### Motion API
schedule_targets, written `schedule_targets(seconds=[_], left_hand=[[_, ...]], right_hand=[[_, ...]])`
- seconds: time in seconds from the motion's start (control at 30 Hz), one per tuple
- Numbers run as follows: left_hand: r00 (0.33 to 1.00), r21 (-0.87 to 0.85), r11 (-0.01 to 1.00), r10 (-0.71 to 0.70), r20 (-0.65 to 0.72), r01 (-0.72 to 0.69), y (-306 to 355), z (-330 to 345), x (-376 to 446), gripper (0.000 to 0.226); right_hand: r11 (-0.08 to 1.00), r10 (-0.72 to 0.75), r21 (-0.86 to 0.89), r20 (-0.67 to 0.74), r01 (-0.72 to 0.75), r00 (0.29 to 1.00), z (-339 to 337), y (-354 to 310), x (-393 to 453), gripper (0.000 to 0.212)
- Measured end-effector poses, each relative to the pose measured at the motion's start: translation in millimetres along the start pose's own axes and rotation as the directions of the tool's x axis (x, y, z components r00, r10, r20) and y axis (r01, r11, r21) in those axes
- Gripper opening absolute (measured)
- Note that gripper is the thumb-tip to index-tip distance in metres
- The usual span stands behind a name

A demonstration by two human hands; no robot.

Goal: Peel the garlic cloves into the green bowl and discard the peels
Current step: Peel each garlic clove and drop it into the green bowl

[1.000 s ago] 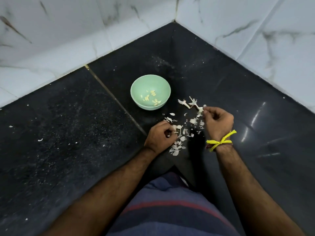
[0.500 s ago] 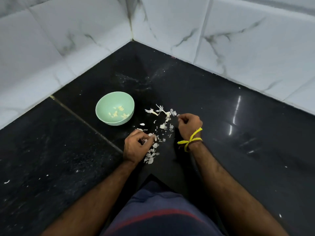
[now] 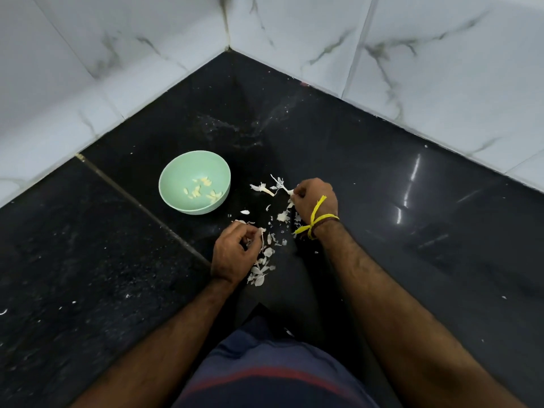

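Left hand (image 3: 235, 254) curled, pinching peel strip; right hand (image 3: 316, 198) fisted on peel scrap. Peels (image 3: 262, 269) scattered between hands. Green bowl (image 3: 176, 179), peeled cloves (image 3: 203, 191) inside, at 10 o'clock from hands.

Both hands (image 3: 235, 251) (image 3: 316, 197) pinch garlic peels (image 3: 260, 272) beside green bowl (image 3: 176, 178).

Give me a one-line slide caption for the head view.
Both hands, left and right, gather garlic peels on a black counter beside a green bowl of peeled cloves.
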State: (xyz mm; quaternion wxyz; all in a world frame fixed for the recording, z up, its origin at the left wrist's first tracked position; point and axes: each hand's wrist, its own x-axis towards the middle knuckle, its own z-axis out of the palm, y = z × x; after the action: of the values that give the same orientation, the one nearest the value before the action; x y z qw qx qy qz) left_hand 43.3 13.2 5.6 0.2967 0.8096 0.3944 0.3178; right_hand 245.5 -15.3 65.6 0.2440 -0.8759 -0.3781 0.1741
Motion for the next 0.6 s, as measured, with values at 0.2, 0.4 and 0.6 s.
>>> schedule_targets(seconds=[0.2,0.4,0.6], left_hand=[[0.999,-0.036,0.999,-0.027,0.024,0.027,1.2,-1.4,-0.8,0.003],[1.0,-0.042,0.999,-0.01,0.024,0.011,-0.9,0.4,-1.2,0.006],[1.0,-0.047,0.999,-0.023,0.004,0.023,-0.2,-0.4,-1.6,0.011]], right_hand=[[0.996,-0.086,0.014,-0.001,0.086,0.996,7.4,9.1,-19.4,0.01],[0.969,-0.171,-0.155,0.151,0.194,0.974,25.8,5.6,-28.0,0.011],[0.995,-0.098,-0.016,0.01,0.098,0.995,16.7,7.1,-35.7,0.006]])
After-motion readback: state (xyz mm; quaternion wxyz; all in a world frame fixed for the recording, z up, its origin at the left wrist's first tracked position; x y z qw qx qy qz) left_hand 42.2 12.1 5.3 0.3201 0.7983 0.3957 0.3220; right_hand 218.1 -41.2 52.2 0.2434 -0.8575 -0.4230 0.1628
